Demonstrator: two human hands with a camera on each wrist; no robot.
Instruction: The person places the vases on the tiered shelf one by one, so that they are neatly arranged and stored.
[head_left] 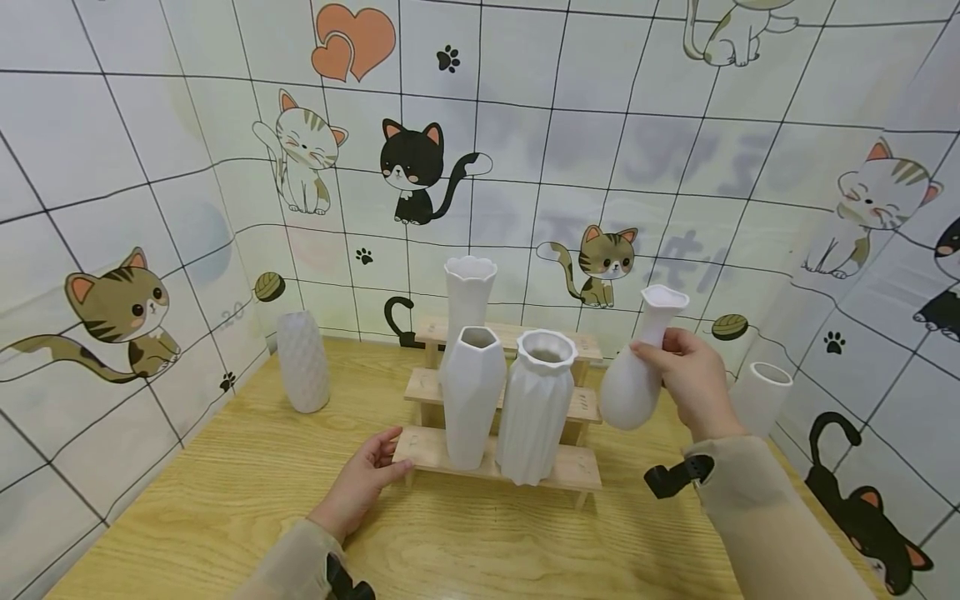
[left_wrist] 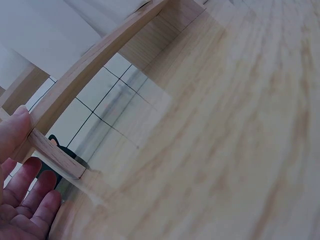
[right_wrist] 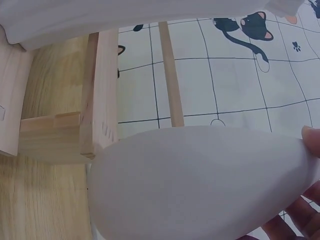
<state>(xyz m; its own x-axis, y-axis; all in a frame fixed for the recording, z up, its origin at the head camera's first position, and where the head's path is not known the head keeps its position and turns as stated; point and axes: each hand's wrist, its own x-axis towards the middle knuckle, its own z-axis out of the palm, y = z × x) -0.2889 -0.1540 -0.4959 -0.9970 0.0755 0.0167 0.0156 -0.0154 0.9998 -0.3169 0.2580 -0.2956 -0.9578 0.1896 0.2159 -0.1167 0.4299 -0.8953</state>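
My right hand (head_left: 693,375) grips the narrow neck of a white bulb-shaped vase (head_left: 630,392), holding it up at the right of a wooden stepped stand (head_left: 423,450). In the right wrist view the vase's rounded body (right_wrist: 200,180) hangs close beside the steps. At the stand's left end, my left hand (head_left: 366,475) holds the lowest step, thumb at its front edge and fingers curled beneath, near a leg (left_wrist: 60,155). A faceted white vase (head_left: 472,408) and a ribbed white vase (head_left: 534,417) stand toward the front of the stand. Behind them rises a tall vase with a scalloped rim (head_left: 470,287).
A textured white vase (head_left: 303,362) stands on the wood-grain table (head_left: 480,542) at the left. Another white vase (head_left: 761,400) is at the right, partly hidden by my right hand. Cat-patterned wall covering (head_left: 517,150) surrounds the back and sides.
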